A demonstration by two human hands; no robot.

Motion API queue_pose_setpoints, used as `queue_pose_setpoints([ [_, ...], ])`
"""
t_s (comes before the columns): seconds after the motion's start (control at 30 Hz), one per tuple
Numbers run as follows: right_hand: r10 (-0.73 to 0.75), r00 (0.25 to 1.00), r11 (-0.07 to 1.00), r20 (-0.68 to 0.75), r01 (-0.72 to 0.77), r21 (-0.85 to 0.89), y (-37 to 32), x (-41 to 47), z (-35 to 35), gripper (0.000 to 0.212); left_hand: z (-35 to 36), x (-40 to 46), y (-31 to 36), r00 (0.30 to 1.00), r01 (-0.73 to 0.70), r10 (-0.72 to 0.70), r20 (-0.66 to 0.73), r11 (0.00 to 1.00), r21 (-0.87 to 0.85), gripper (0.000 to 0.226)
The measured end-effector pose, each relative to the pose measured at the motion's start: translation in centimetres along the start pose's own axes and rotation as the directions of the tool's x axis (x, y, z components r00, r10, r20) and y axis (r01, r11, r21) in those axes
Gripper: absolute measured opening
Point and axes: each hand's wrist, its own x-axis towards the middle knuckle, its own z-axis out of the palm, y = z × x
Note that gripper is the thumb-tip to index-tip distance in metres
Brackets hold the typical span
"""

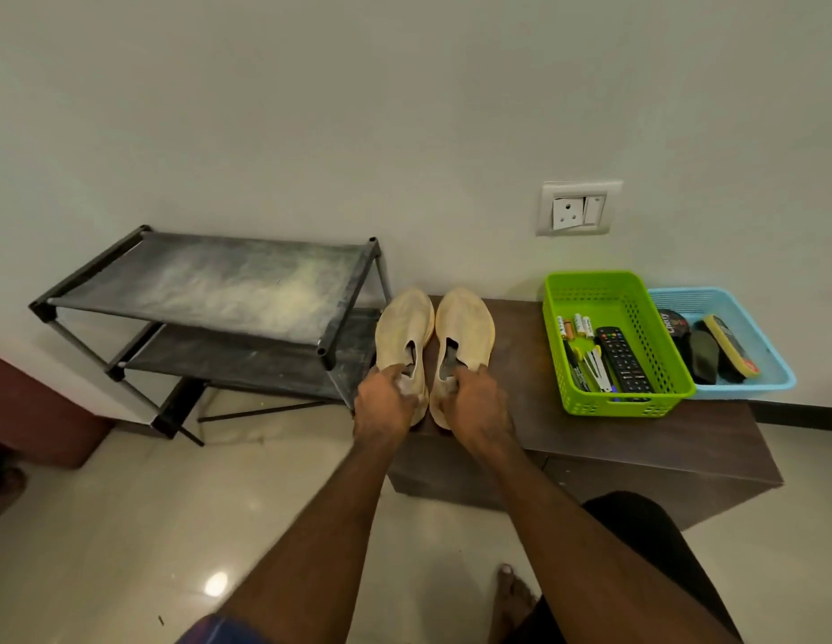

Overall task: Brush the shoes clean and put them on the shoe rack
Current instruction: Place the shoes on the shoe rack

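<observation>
Both hands are already on the pair: my left hand (385, 402) grips the heel collar of the left shoe (404, 327), fingers curled over the rim into the opening, and my right hand (474, 404) pinches the heel of the right shoe (465, 325) the same way. Neither hand is spread or idle.

Those two pale, dusty slip-ons sit side by side, nearly touching, at the left end of the low brown bench (590, 439). Each long axis runs straight away from me, heel toward my hands and toe toward the wall, so I hold the near ends and the toes hang free.

What the next move turns on, I judge, is direction. The shoe rack (209, 281) stands just beside the bench on my left, its dusty top shelf about level with the shoes; the left hand is nearer to it. The brushing gear lies the other way: a blue basket (771, 378) at the far right of the bench holds what looks like a shoe brush (730, 346) and a polish tin, beyond the green basket (627, 402) of batteries and a remote. The right hand is nearer there.

The shoes look unbrushed, so I reckon cleaning comes first, and the right hand would have to let go to fetch the brush.
</observation>
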Motion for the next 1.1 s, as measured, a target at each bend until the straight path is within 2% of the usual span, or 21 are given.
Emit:
queue_pose_setpoints([
  [0.1, 0.027, 1.000, 0.999, 0.003, -0.027, 0.020, 0.0, 0.3, -0.3, 0.020, 0.2, 0.7, 0.1, 0.999, 0.042, -0.042, -0.005, 0.999, 0.018, 0.036],
  [0.2, 0.089, 0.996, 0.987, -0.010, -0.087, 0.133, 0.4, -0.2, -1.0, 0.016, 0.5, 1.1, 0.1, 1.000, -0.001, 0.002, -0.005, 0.993, 0.118, 0.026],
  [0.27, 0.086, 0.996, 0.975, -0.022, -0.080, 0.206, 0.3, -0.6, -1.8, 0.022, 0.1, 1.2, 0.3, 0.998, -0.031, 0.037, -0.054, 0.994, 0.101, 0.024],
  [0.43, -0.016, 0.992, 0.972, -0.126, 0.045, 0.231, -1.5, -1.3, -5.6, 0.026, -3.7, 1.3, 1.5, 0.962, -0.174, 0.164, -0.217, 0.984, -0.030, 0.011],
  [0.57, -0.094, 0.966, 0.962, -0.241, 0.150, 0.227, -4.1, -1.2, -9.4, 0.037, -8.5, 0.4, 3.9, 0.893, -0.349, 0.284, -0.350, 0.927, -0.136, 0.008],
  [0.63, -0.135, 0.952, 0.953, -0.276, 0.201, 0.228, -6.5, -0.7, -11.2, 0.033, -11.4, 0.3, 4.8, 0.861, -0.392, 0.297, -0.414, 0.905, -0.164, 0.011],
  [0.73, -0.169, 0.952, 0.939, -0.257, 0.234, 0.250, -10.0, 0.1, -12.7, 0.029, -15.4, 1.3, 4.9, 0.843, -0.387, 0.262, -0.469, 0.902, -0.192, 0.012],
  [0.87, -0.230, 0.958, 0.928, -0.170, 0.268, 0.259, -14.6, 0.7, -11.8, 0.035, -20.7, 3.1, 2.1, 0.845, -0.291, 0.184, -0.502, 0.946, -0.143, 0.006],
  [1.1, -0.285, 0.956, 0.925, -0.067, 0.292, 0.242, -21.8, 2.2, -6.0, 0.035, -23.4, 6.5, -3.2, 0.851, -0.169, 0.128, -0.509, 0.985, -0.036, 0.013],
])
